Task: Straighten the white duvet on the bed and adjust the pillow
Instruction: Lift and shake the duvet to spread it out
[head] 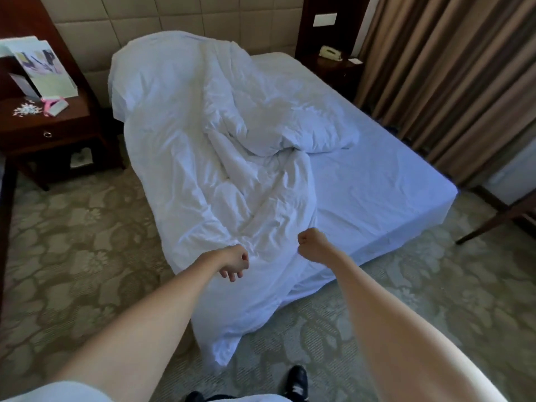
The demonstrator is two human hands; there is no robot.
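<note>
White duvet [220,158] bunched on bed [377,181], left grip [232,264] loose, right grip [311,245] clenched

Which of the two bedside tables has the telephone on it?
The far dark wooden bedside table by the brown curtains holds the telephone; the near one carries papers.

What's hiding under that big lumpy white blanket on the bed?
The crumpled white duvet covers the left half of the bed, over the smooth white fitted sheet, bare on the right. It bulges tall near the padded beige headboard; a pillow may sit there, but it is covered.
</note>
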